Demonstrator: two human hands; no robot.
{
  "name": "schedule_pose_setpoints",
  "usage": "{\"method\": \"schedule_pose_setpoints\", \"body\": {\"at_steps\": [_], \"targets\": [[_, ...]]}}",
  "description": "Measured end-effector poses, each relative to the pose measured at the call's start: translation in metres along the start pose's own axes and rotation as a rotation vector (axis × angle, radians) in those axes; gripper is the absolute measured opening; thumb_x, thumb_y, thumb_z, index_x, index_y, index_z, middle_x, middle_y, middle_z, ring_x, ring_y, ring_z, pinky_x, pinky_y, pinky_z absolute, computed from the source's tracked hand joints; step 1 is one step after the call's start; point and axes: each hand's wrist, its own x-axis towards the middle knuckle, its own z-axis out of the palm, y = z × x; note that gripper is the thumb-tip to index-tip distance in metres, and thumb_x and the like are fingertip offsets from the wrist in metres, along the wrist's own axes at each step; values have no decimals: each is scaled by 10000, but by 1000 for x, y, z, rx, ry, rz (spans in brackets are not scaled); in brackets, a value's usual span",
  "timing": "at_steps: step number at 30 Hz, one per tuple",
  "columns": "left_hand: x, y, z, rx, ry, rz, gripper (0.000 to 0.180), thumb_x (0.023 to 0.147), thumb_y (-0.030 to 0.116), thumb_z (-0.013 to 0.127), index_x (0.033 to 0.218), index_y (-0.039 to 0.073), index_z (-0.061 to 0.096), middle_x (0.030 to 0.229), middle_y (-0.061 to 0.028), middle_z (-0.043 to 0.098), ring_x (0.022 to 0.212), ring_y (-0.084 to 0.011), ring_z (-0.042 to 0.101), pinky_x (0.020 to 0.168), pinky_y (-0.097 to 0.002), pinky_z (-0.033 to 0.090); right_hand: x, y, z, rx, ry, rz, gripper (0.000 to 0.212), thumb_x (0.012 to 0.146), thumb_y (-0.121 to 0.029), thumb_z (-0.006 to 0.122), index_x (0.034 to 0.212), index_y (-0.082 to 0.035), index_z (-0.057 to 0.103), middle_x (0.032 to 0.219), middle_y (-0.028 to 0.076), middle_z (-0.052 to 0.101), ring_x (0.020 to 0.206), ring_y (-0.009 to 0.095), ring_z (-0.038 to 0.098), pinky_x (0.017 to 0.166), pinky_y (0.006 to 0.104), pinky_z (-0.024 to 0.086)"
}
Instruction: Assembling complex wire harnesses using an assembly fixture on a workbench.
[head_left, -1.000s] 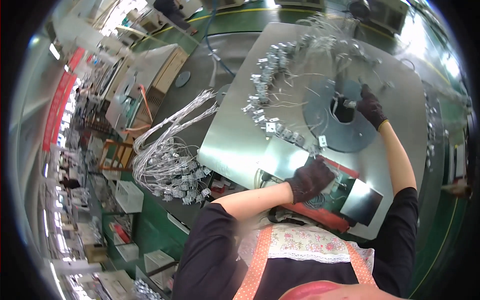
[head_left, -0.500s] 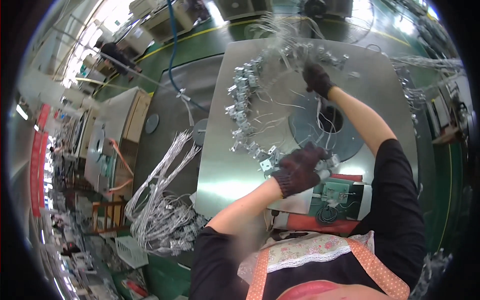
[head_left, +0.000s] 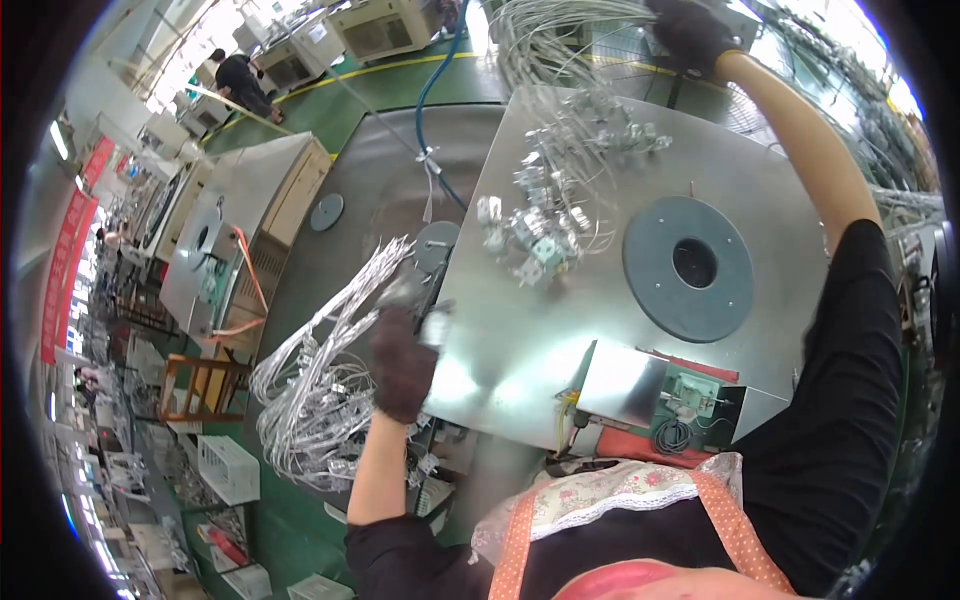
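My right hand point(head_left: 690, 38), in a dark glove, reaches over the table's far edge. Its fingers are closed at the ends of a bundle of thin silvery wires point(head_left: 555, 45). These wires run down to a heap of small metal brackets point(head_left: 545, 215) on the steel table. My left hand point(head_left: 402, 368), also in a dark glove, is beside the table's left edge, next to a second pile of wires and metal parts point(head_left: 320, 425). Something small and pale shows at its thumb side. Blur hides its fingertips, so what it holds, if anything, is unclear.
A grey round plate point(head_left: 690, 325) with a central hole is set in the steel table point(head_left: 520, 350). A metal box point(head_left: 625, 385) and a green fixture point(head_left: 700, 395) sit at the near edge. A blue hose point(head_left: 430, 95) hangs at the left. Another person point(head_left: 243, 85) stands far left.
The ring of brackets has been gathered into a heap and lifted off the round plate toward the left. My right hand has moved farther away; my left hand has moved left, off the brackets.
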Motion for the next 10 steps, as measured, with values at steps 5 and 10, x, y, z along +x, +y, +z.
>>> {"method": "schedule_pose_setpoints", "body": {"at_steps": [5,10], "targets": [[-105,-20,-47,-630,342,-589,260,925,24,686,1171,-41,628,977,-174,672,905,-253,642,922,-381,526,-4,-161,-72,-576,70,-1,211,826,-193,598,970,-80,704,823,189,709,781,354,701,732,478,559],[-217,-27,-66,-162,224,-645,133,828,0,597,957,18,569,802,-148,572,725,-287,547,696,-427,471,-23,-180,-135,-575,-23,94,614,833,-492,756,1343,-169,645,1199,202,726,1091,314,716,989,443,525]]}}
